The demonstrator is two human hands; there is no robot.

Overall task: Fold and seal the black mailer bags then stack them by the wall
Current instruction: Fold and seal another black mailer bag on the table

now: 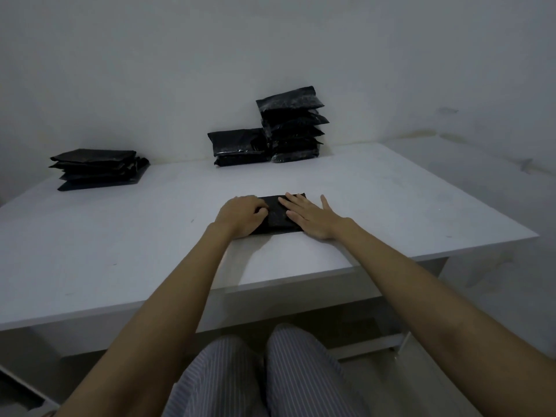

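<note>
1. A folded black mailer bag (275,213) lies flat on the white table (120,236), near the middle, a little toward the near edge.
2. The left hand (240,215) rests on the bag's left end, its fingers (261,209) curled down onto the plastic.
3. The right hand (310,216) lies flat on the bag's right end, fingers straight and slightly spread, pressing down.
4. At the far edge, against the wall (270,40), stands a tall stack of sealed bags (293,127); a lower stack (237,147) touches its left side.
5. Far left on the table sits a separate pile of flat black bags (97,168).
6. Striped trousers (264,377) show below the table's near edge.
</note>
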